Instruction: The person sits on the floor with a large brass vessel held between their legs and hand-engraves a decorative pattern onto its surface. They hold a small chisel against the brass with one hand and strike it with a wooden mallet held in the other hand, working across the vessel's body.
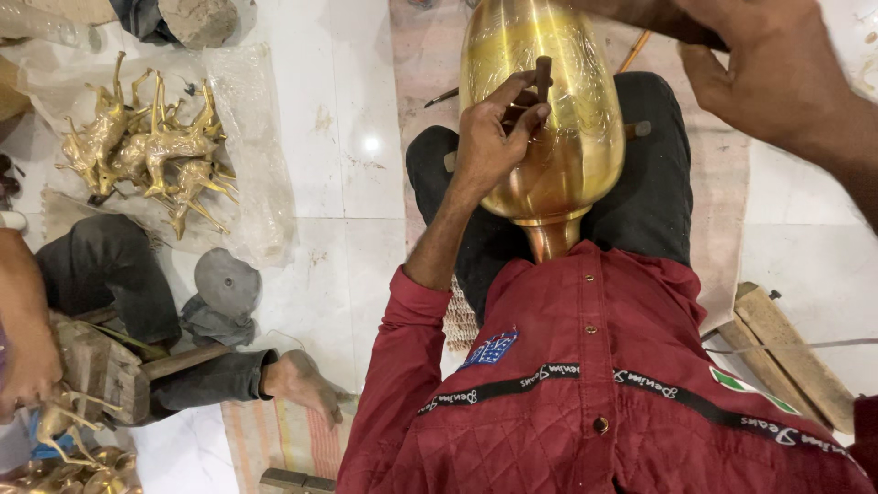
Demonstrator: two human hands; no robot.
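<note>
Hands: left pinches a dark punch against the brass vase; right (loosely open) hovers beside.

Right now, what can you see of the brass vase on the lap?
The vase is a large, shiny, golden, brass-looking vessel with a rounded body and faint engraved patterns. It tapers to a narrow neck or stem that points at the red jacket. It lies across the lap, over dark trousers. The left hand rests on its side and holds a short dark tool against the metal. The right hand is at its far end, which is out of view.
</note>
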